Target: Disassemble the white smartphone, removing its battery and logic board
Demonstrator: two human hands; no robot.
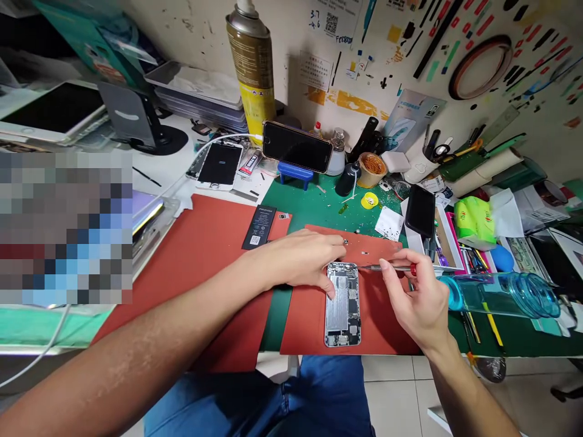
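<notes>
An opened smartphone (339,306) lies face up on the right red mat (382,331), its circuit boards and bare metal battery bay exposed. My left hand (307,258) holds the phone at its upper left, the thumb on the left edge and the fingers curled beyond the top end. Between the fingers of my right hand (416,297) is a thin screwdriver (377,267) with a red end, held nearly level. Its tip meets the phone's top right corner or sits just beside it. A black phone battery (259,226) rests on the left red mat (218,243), behind my left forearm.
A phone on a blue stand (295,172) faces me at the back, near a tall spray can (252,73). Tiny parts lie beyond the opened phone. To the right are a parts tray (449,240), a black phone (419,210) and a blue bottle (501,294) on its side.
</notes>
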